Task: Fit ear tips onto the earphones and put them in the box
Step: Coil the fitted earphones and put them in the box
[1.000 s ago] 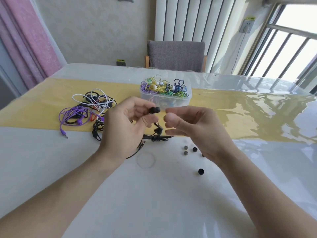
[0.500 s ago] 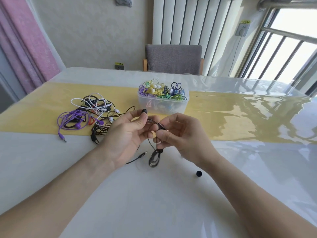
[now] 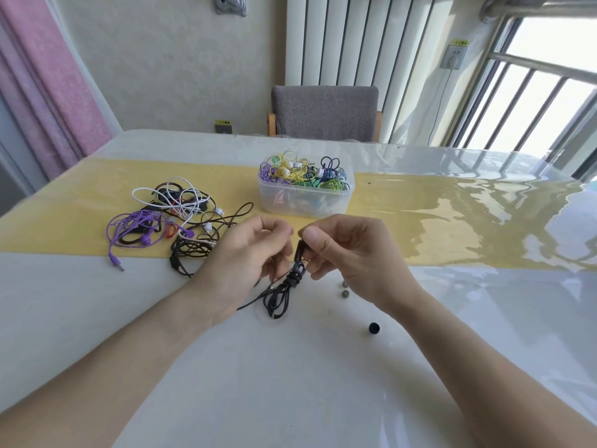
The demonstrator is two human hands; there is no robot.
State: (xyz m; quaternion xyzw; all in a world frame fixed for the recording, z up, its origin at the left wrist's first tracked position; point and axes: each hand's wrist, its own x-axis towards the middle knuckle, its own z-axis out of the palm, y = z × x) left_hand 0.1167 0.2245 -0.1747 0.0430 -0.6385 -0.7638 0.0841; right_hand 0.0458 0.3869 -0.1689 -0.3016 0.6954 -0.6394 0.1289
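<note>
A bundled black earphone cable (image 3: 284, 289) hangs between my two hands just above the white table. My right hand (image 3: 349, 250) pinches the top of the bundle between thumb and fingers. My left hand (image 3: 245, 253) has its fingers curled round the cable beside it; the earbud itself is hidden in the fingers. A clear plastic box (image 3: 305, 192) full of coloured earphones stands behind my hands on the yellow runner. One black ear tip (image 3: 373, 328) lies on the table near my right forearm, and two small grey ear tips (image 3: 344, 289) lie by my right wrist.
A tangle of purple, white and black earphones (image 3: 168, 218) lies to the left on the yellow runner (image 3: 452, 227). A grey chair (image 3: 324, 113) stands behind the table's far edge. A window with bars is at the right.
The black earbud that my left hand held up in view is now hidden in my fingers. Both hands have closed together on the cable bundle, and the right hand now pinches its top.
</note>
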